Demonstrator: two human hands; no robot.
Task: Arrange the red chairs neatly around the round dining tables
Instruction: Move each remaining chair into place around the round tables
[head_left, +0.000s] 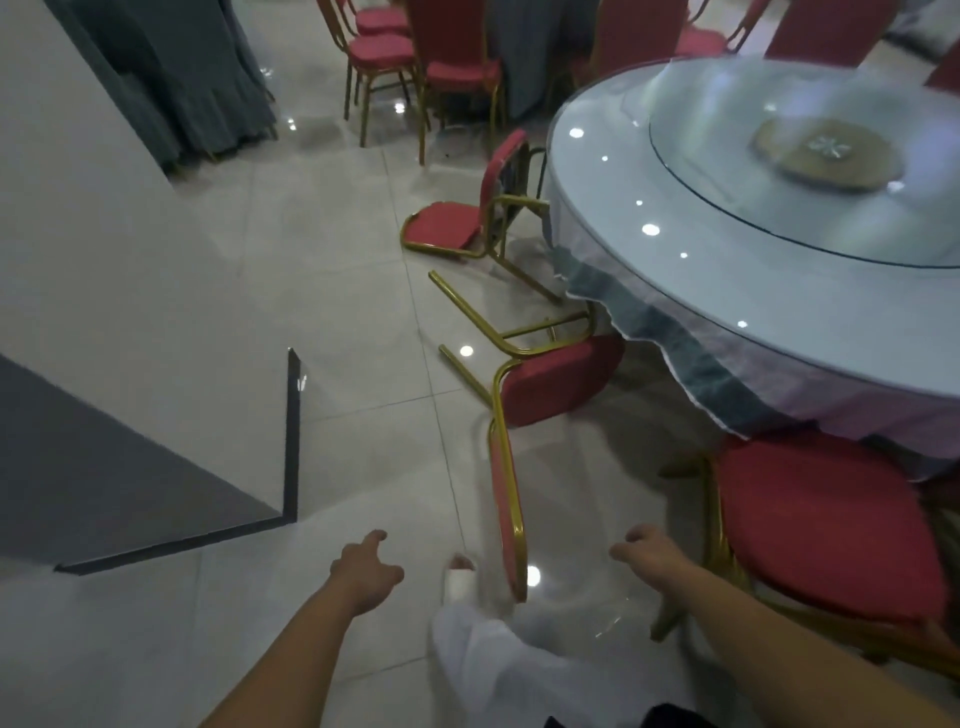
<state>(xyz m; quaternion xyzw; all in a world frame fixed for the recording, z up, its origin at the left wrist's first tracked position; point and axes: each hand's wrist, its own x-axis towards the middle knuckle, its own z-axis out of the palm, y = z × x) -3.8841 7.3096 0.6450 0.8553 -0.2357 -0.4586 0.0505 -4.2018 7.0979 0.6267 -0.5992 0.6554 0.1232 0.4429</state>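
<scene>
My left hand (366, 574) and right hand (644, 553) hang loose-fingered, empty; 1 toppled red chair (558, 382) lies between them. I'd grip its backrest 2-handed; stand it facing the round table (613, 218) ahead.

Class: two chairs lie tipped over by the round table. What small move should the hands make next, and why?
Probably grip the backrest of the near chair with both hands and lift it upright. It lies on its side between the left hand and right hand, both empty and stretched toward it.
</scene>
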